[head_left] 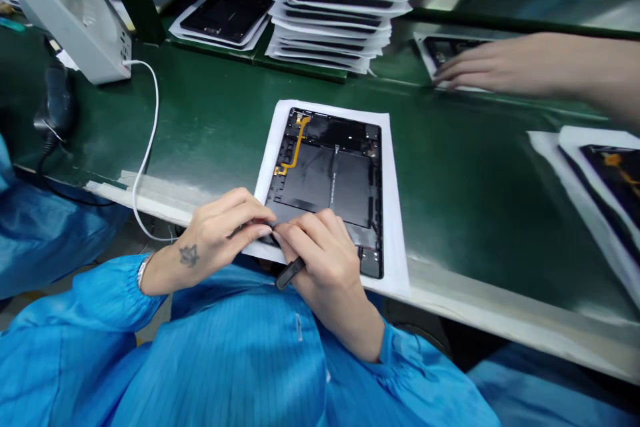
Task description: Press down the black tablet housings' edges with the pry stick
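An opened tablet (pixel 325 180) lies face down on a white paper sheet (pixel 395 213), showing dark battery panels and a yellow flex cable (pixel 296 147). My left hand (pixel 217 240) rests at the tablet's lower left edge, its fingertips on the dark frame. My right hand (pixel 320 260) grips a black pry tool (pixel 290 273) whose tip is hidden under my fingers. Both hands nearly touch at the tablet's near edge, covering that part of it.
Another person's hand (pixel 500 63) presses on a tablet at the far right of the green mat (pixel 200 120). A tall stack of tablets in white sheets (pixel 335 7) stands behind. A white fan (pixel 70 13) and its white cable (pixel 150 133) sit at left.
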Demonstrator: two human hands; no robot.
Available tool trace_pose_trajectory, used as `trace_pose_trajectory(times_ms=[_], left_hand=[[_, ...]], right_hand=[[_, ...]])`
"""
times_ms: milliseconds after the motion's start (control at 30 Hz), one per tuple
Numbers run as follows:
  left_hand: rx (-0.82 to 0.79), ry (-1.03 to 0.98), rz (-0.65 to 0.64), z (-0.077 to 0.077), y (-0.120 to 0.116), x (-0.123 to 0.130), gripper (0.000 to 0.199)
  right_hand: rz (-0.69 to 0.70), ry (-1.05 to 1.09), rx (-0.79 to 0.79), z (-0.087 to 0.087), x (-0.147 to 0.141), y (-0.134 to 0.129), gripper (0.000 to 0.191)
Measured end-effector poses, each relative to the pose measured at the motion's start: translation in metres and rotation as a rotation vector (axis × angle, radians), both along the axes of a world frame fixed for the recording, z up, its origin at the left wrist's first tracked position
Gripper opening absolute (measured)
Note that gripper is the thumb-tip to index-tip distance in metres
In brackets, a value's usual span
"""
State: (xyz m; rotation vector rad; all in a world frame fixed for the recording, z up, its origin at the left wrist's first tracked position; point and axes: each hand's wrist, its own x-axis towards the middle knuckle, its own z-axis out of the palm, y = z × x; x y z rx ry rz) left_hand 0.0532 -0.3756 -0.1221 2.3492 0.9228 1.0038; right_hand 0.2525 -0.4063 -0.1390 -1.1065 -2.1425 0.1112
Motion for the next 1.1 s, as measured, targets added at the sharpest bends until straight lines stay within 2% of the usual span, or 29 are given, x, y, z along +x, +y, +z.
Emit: trace_pose_trajectory(times_ms=[167,400,533,767,1100], left_hand=[[-0.033,-0.050,0.002,0.001,-0.001,0.000,0.007],[-0.159,-0.038,0.011,0.005,0.002,0.002,0.006],[-0.063,0.013,0.013,0.007,0.004,0.000,0.007],[0.214,0.311,-0.034,0.004,0.002,-0.009,0.009],[0.291,0.396,-0.086,0.010,0.004,-0.011,0.010]], right_hand=[[0.041,0.051,-0.066,0.002,0.002,0.001,0.017],[0.013,0.046,-0.045,0.004,0.001,0.000,0.017],[-0.009,0.018,0.008,0.006,0.004,-0.002,0.015],[0.132,-0.084,0.040,0.001,0.014,-0.005,0.023],[0.088,-0.208,0.099,0.002,0.009,-0.004,0.025]])
